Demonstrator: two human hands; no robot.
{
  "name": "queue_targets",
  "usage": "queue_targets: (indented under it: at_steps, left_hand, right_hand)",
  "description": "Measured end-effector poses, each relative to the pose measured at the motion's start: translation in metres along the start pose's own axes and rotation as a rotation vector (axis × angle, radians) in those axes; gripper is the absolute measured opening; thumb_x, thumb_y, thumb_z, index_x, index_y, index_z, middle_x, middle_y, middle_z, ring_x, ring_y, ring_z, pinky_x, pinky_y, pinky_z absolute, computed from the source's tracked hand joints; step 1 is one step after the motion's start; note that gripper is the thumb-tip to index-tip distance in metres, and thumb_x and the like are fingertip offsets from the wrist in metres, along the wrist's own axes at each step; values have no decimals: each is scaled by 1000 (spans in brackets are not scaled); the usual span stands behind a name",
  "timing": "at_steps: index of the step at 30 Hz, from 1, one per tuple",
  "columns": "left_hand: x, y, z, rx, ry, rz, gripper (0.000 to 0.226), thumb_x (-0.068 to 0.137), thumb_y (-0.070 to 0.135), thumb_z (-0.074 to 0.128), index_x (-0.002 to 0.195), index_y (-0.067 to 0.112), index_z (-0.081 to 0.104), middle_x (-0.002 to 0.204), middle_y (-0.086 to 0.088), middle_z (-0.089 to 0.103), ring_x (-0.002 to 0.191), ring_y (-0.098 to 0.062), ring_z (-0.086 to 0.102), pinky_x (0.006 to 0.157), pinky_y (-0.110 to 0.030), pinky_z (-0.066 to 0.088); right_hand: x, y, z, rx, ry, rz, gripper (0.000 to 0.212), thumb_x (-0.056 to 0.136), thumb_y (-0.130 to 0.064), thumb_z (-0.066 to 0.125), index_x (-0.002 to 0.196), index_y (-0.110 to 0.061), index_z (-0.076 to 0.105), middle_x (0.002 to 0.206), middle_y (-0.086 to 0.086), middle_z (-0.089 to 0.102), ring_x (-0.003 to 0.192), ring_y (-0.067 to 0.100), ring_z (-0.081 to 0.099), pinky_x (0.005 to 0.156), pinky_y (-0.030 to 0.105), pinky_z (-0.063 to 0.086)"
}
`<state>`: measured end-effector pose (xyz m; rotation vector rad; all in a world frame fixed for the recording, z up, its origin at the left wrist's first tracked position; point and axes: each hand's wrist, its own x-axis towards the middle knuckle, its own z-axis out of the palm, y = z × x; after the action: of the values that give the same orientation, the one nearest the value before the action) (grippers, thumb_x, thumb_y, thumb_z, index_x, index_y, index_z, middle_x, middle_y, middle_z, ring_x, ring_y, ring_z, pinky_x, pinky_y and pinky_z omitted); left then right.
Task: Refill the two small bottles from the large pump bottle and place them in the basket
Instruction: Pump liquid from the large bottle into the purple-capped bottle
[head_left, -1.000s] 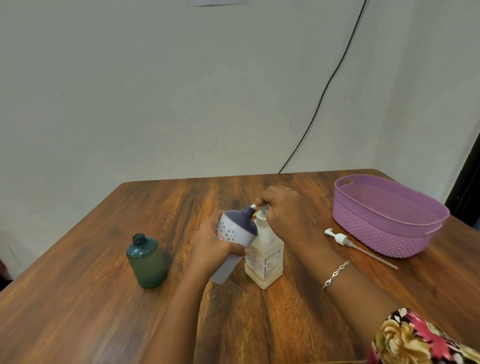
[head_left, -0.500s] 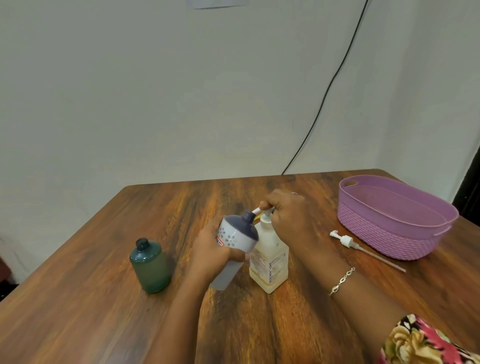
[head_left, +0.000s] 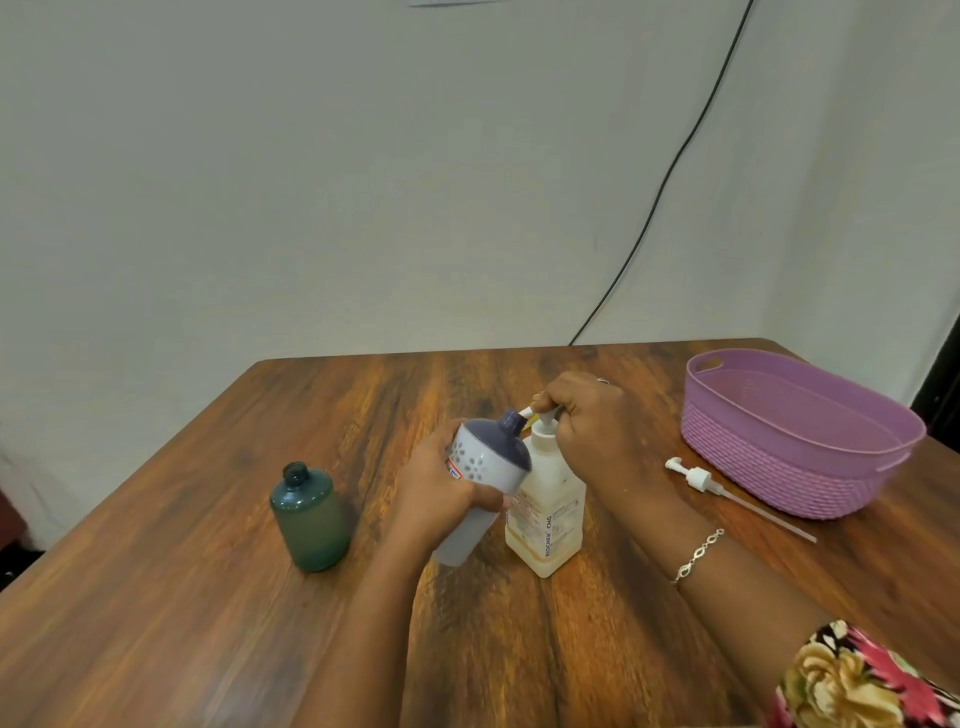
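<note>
Right now the L hand (head_left: 441, 493) is gripping the white small bottle (head_left: 485, 460), fingers curled round its body, tilting it off the table (head_left: 208, 597) w/ its dark neck right at the nozzle of the pump bottle (head_left: 548, 519). R hand (head_left: 587, 421) is clutching that pump's head from above. Pump bottle is standing upright mid-table. Green small bottle (head_left: 310, 519) is standing uncapped, well apart to the left. Purple basket (head_left: 800, 467) is sitting far right; a loose pump (head_left: 696, 477) is lying just beside it.
</note>
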<state>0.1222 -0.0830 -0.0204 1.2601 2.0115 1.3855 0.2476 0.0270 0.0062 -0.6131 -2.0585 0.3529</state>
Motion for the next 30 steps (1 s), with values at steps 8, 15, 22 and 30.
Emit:
queue_targets:
  at_steps: [8, 15, 22, 30]
  left_hand:
    - [2, 4, -2, 8, -17, 16, 59, 63, 11, 80, 106, 32, 47, 96, 9, 53, 86, -9, 52, 64, -26, 42]
    - [2, 6, -1, 9, -30, 5, 57, 62, 12, 80, 97, 39, 44, 93, 14, 50, 83, -6, 50, 61, -23, 40]
    - [4, 5, -1, 32, -27, 9, 60, 63, 13, 80, 110, 29, 47, 102, 5, 53, 87, -10, 50, 65, -25, 42]
    - [2, 9, -1, -1, -31, -13, 61, 63, 11, 80, 113, 25, 49, 105, 2, 53, 86, -9, 49, 61, -25, 38]
  right_hand:
    - [2, 1, -1, -25, 52, -51, 17, 75, 12, 54, 72, 2, 68, 71, 14, 65, 66, 16, 52, 61, 19, 41]
    - [-4, 4, 3, 7, 60, -65, 20, 76, 12, 51, 75, 4, 69, 73, 15, 67, 70, 27, 60, 63, 30, 48]
    - [-2, 2, 2, 7, 112, -89, 23, 75, 2, 46, 73, 3, 69, 71, 15, 67, 67, 26, 60, 60, 31, 49]
    - [-1, 3, -2, 90, 71, -51, 25, 77, 1, 46, 80, 4, 71, 78, 14, 69, 73, 18, 58, 69, 24, 45]
